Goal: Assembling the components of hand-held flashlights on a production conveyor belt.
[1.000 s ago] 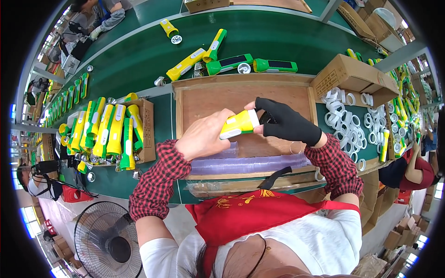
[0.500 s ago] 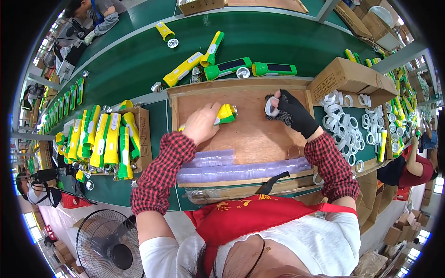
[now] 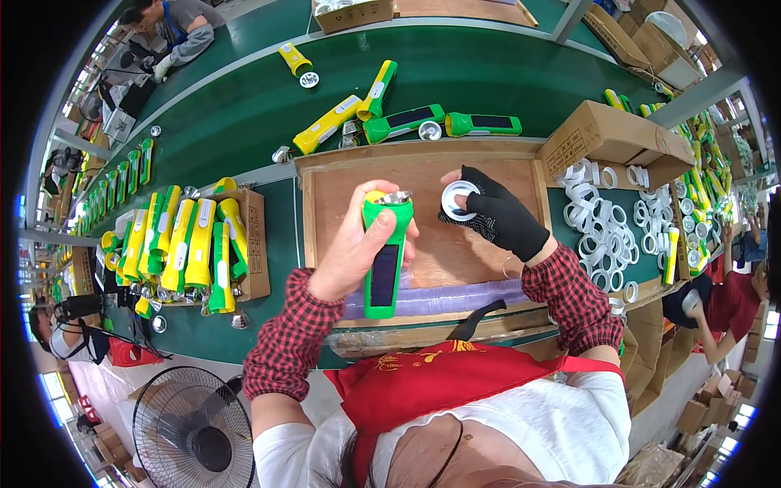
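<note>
In my left hand (image 3: 346, 248) is a green flashlight (image 3: 385, 281) with a dark panel on its side. Its wide end points away from me, and a shiny reflector (image 3: 396, 198) sits in that opening. The fingers wrap around the neck. My right hand (image 3: 512, 215), in a black fingerless glove, grips a white ring (image 3: 447, 198), the thumb lying across it. Ring and flashlight are apart, both above a shallow wooden tray (image 3: 480, 256). Along the tray's near side lie rows of clear, purplish discs (image 3: 464, 293), partly hidden by the left hand and flashlight.
To the left, a carton (image 3: 257, 244) holds several yellow and green flashlights. Loose white rings (image 3: 606, 232) lie at right beside a tipped cardboard box (image 3: 602, 134). Beyond the tray, more flashlights (image 3: 484, 124) and reflectors rest on the green belt (image 3: 236, 106). Other people work nearby.
My left hand has turned the flashlight upright, its reflector end up, and brought it nearer to me. My right hand has moved slightly left with the white ring, toward the flashlight.
</note>
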`<state>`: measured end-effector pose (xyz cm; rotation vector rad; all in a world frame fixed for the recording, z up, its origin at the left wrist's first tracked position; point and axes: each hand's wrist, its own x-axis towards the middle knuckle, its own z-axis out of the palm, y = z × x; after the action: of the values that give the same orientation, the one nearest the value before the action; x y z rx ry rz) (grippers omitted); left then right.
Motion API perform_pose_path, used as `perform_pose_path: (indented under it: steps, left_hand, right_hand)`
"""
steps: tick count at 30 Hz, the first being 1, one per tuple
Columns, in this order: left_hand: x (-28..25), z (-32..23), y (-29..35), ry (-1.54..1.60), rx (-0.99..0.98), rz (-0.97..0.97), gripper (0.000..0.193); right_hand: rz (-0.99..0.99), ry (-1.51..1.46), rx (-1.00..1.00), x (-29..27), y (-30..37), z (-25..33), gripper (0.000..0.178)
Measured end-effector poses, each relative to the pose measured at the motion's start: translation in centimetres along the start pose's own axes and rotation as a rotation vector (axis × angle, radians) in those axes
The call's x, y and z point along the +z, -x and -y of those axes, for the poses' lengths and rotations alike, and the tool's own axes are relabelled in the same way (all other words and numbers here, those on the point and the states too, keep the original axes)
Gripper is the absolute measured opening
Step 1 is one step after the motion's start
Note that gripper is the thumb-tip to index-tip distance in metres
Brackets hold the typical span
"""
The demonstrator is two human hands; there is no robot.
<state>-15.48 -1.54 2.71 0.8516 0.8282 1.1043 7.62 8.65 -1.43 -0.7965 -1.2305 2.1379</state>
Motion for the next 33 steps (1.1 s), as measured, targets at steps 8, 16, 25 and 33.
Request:
perform_pose_path:
  steps: [8,16,25,33]
  left_hand:
    - [3.3,2.9,2.2,0.163,-0.057,-0.138,0.038]
    - [5.3,5.6,3.5,0.184,-0.109,-0.180,0.041]
    - [5.7,6.7,3.5,0.127,-0.104,-0.200,0.037]
    - [5.8,6.7,4.3,-0.247,0.010,-0.181,0.044]
  right_hand:
    - [-0.231,0.482,-0.114,2.8,2.2,-0.1,0.033]
    - [-0.246,0.635,-0.189,4.1,4.8,-0.6,0.030]
    - [-0.287,0.289,-0.028,6.3,8.4,0.6,0.033]
    - [-0.253,0.357,0.025,6.7,8.3,0.3,0.036]
